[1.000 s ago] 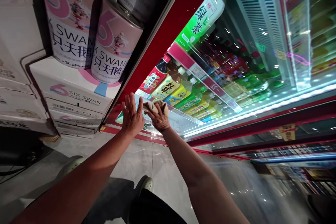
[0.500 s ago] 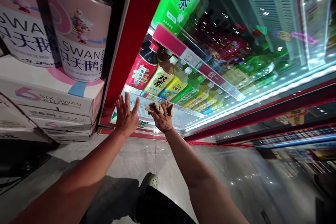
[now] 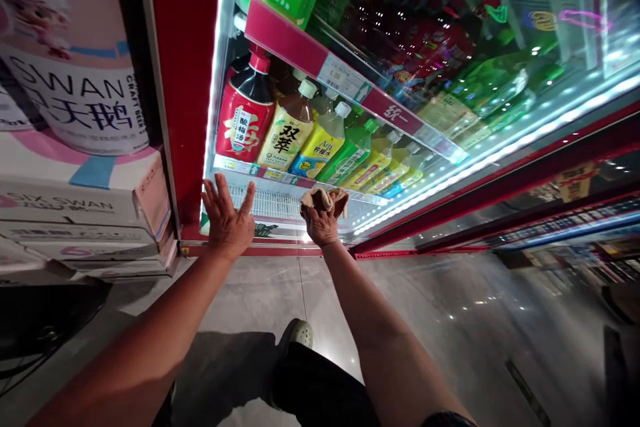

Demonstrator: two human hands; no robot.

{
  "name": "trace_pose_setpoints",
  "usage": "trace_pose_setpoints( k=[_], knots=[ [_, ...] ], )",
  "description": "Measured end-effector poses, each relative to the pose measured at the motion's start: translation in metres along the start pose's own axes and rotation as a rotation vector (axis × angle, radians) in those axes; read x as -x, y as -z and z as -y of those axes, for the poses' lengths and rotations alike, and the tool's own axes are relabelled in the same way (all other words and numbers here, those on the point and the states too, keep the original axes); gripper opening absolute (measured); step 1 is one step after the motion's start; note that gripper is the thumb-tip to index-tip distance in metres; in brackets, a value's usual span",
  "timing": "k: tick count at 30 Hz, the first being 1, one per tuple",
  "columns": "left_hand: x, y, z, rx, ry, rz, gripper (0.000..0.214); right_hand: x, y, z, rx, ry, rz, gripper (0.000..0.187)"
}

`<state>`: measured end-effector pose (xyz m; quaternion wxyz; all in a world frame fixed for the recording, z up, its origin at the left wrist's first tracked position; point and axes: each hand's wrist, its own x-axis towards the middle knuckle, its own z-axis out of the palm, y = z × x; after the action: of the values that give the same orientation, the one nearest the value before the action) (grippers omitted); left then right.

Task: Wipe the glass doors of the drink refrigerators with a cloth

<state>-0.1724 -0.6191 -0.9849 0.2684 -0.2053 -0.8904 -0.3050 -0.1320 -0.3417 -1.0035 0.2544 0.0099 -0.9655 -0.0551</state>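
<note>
My left hand (image 3: pixel 226 220) lies flat with fingers spread against the lower left part of a drinks fridge's glass door (image 3: pixel 450 80). To its right, my right hand (image 3: pixel 320 223) is closed on a crumpled beige cloth (image 3: pixel 325 199) and presses it to the glass near the bottom. Behind the glass stands a row of drink bottles (image 3: pixel 290 137), red, yellow and green, under a red price rail (image 3: pixel 320 63).
The fridge has a red frame (image 3: pixel 183 80). Left of it, white "Six Swan" cartons (image 3: pixel 75 213) carry large pink cans (image 3: pixel 75 80). The floor is glossy grey tile (image 3: pixel 450 333). My shoe (image 3: pixel 297 333) shows below.
The view has swung so the fridge stands more upright. My right hand with the cloth has slid rightward along the lower glass, away from my left hand, which stays flat on the door.
</note>
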Motion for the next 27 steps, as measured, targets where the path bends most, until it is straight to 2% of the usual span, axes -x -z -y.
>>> trace_pose_setpoints(
  k=[2, 6, 10, 13, 18, 21, 23, 27],
  knots=[
    [-0.001, -0.001, 0.000, -0.001, 0.008, 0.006, 0.091, 0.005, -0.010, 0.009, -0.008, -0.114, -0.043, 0.026],
    [-0.002, -0.004, 0.000, 0.000, 0.008, 0.008, 0.090, 0.020, -0.032, 0.036, -0.081, -0.236, -0.052, 0.030],
    [-0.002, -0.009, -0.001, -0.027, -0.004, -0.015, 0.090, 0.020, -0.034, 0.042, -0.172, -0.332, -0.070, 0.036],
    [-0.001, -0.011, -0.002, -0.030, 0.014, -0.009, 0.089, 0.008, -0.027, 0.030, -0.260, -0.558, -0.158, 0.047],
    [0.000, -0.014, -0.005, 0.037, 0.090, 0.063, 0.090, -0.010, -0.024, 0.015, -0.439, -1.000, -0.419, 0.065],
    [0.000, -0.016, -0.010, 0.059, 0.161, 0.111, 0.092, -0.018, -0.022, 0.014, -0.508, -1.162, -0.506, 0.071],
    [0.000, -0.016, -0.015, 0.072, 0.205, 0.147, 0.095, -0.026, -0.017, 0.012, -0.506, -1.188, -0.528, 0.072],
    [0.003, -0.015, -0.023, 0.087, 0.240, 0.200, 0.095, -0.032, -0.005, 0.002, -0.471, -1.056, -0.487, 0.072]
  ],
)
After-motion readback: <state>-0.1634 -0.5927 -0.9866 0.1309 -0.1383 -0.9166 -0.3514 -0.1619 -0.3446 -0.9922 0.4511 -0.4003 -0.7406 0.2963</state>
